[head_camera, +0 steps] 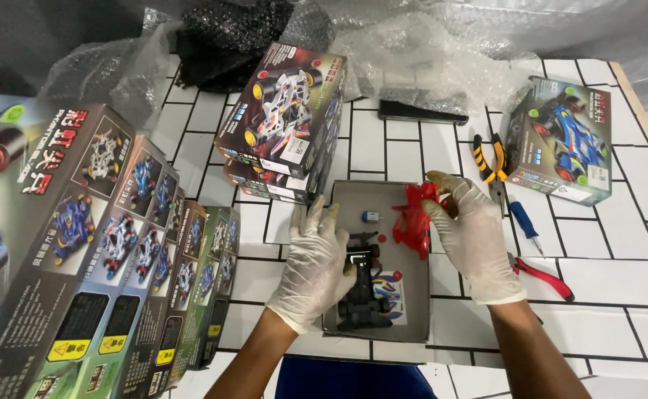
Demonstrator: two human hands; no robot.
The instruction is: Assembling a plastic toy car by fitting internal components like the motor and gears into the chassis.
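Both my hands wear white gloves over a shallow grey cardboard tray (415, 310). My left hand (313, 262) rests on the tray's left edge and touches a black toy car chassis (361, 284) lying inside. My right hand (475, 240) holds a red plastic car body shell (415, 218) above the tray's upper right part. In the tray also lie a small blue-and-white part (370, 216), a few small red pieces and a coloured sticker sheet (392, 290).
Several toy car boxes stand in a row at the left (124, 244). Two stacked boxes (283, 122) sit behind the tray, another (560, 140) at the right. Yellow-handled pliers (486, 159), a blue screwdriver (523, 222), red-handled cutters (545, 277), a black phone (421, 112) and bubble wrap (442, 55) lie around.
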